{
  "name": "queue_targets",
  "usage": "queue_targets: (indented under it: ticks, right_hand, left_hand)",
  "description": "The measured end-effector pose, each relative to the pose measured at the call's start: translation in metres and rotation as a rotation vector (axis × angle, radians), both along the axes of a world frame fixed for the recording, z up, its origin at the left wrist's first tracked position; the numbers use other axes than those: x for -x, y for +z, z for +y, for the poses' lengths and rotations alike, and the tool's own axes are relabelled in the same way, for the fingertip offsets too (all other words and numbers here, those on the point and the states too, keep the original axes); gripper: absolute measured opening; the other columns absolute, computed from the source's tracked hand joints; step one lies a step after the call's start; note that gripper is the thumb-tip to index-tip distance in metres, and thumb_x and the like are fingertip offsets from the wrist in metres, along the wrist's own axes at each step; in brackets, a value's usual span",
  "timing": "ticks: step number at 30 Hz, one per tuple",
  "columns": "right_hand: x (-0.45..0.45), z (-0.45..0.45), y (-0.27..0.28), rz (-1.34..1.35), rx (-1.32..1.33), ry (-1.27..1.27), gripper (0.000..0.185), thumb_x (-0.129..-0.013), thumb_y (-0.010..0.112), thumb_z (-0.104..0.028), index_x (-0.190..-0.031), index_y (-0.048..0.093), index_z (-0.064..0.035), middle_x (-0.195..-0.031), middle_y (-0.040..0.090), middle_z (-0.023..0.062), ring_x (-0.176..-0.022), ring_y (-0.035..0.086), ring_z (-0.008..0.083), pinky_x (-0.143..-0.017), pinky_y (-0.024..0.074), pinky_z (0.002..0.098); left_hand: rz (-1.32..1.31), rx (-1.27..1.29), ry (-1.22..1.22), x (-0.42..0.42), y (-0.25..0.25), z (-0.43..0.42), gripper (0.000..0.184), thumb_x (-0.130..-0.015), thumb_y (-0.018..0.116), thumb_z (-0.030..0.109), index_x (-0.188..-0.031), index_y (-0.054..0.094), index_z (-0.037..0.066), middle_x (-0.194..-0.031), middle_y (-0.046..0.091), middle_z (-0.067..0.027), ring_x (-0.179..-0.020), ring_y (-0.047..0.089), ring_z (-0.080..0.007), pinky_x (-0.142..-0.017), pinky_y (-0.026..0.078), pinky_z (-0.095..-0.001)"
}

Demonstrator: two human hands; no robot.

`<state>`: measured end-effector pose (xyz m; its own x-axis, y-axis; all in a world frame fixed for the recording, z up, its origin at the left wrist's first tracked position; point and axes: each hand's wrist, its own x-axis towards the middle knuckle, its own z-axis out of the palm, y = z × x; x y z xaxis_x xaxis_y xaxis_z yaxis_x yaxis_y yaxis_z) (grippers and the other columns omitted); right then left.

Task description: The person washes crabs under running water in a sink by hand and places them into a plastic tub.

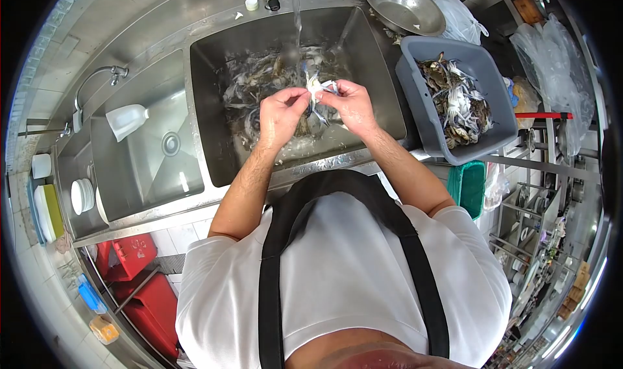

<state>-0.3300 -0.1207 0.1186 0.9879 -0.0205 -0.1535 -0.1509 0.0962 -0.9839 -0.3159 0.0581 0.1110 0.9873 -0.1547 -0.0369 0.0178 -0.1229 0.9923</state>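
Note:
Between my two hands, over the sink basin, is a small crab, pale underside showing. My left hand pinches it from the left with thumb and forefinger. From the other side, the thumb and fingers of my right hand grip it as well. Running water falls from the tap just behind the crab. Below my hands, many more crabs lie in water in the basin, partly hidden by my hands and wrists.
To the right stands a grey tub with crabs in it. A metal bowl and a white plastic bag sit behind it. At left, a second sink holds a white scoop-like container. Red bins are below.

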Motion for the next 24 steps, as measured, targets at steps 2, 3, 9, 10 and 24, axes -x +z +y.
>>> queue_targets:
  ticks: [2,3,9,10,24]
  right_hand:
    - [0.0,0.0,-0.001,-0.003,0.017,-0.002,0.011,-0.085,0.074,-0.005,-0.088,0.068,0.0033,-0.083,0.069,0.0032,-0.076,0.061,0.0065,-0.068,0.0501,0.0231]
    - [-0.001,-0.001,-0.005,-0.015,0.046,-0.001,0.011,-0.084,0.074,-0.006,-0.085,0.068,0.0025,-0.081,0.067,0.0016,-0.073,0.058,0.0052,-0.065,0.0479,0.023]
    - [-0.002,0.001,-0.013,-0.043,0.14,-0.017,0.018,-0.082,0.077,-0.011,-0.075,0.065,-0.0003,-0.069,0.059,-0.0046,-0.065,0.046,0.0027,-0.057,0.0388,0.0231]
    - [-0.001,0.002,-0.013,-0.042,0.163,-0.024,0.019,-0.082,0.078,-0.012,-0.074,0.064,-0.0007,-0.068,0.057,-0.0057,-0.064,0.044,0.0027,-0.055,0.0374,0.0232]
    - [0.002,0.012,-0.008,0.074,-0.182,-0.088,0.012,-0.085,0.073,-0.007,-0.09,0.067,0.0024,-0.085,0.068,0.0028,-0.077,0.063,0.0082,-0.069,0.0537,0.024]
  left_hand:
    - [-0.018,-0.037,0.01,0.0,-0.001,-0.001,0.021,-0.087,0.072,0.014,-0.101,0.072,-0.002,-0.085,0.071,-0.0024,-0.075,0.061,-0.0063,-0.07,0.05,-0.0227]
    - [-0.037,-0.072,0.02,0.0,-0.002,-0.002,0.022,-0.086,0.071,0.014,-0.101,0.071,-0.002,-0.084,0.071,-0.0029,-0.075,0.061,-0.0066,-0.071,0.05,-0.0231]
    - [-0.074,-0.111,0.061,0.0,-0.002,-0.006,0.024,-0.084,0.069,0.015,-0.101,0.071,-0.003,-0.087,0.072,-0.0071,-0.079,0.065,-0.0098,-0.074,0.052,-0.0256]
    - [-0.073,-0.112,0.061,0.0,-0.002,-0.006,0.024,-0.084,0.069,0.015,-0.101,0.071,-0.003,-0.087,0.072,-0.0071,-0.079,0.065,-0.0098,-0.074,0.052,-0.0256]
    - [-0.023,-0.097,0.21,-0.011,-0.028,0.003,0.014,-0.085,0.064,0.011,-0.088,0.066,-0.002,-0.071,0.065,-0.0015,-0.065,0.058,-0.008,-0.064,0.049,-0.0237]
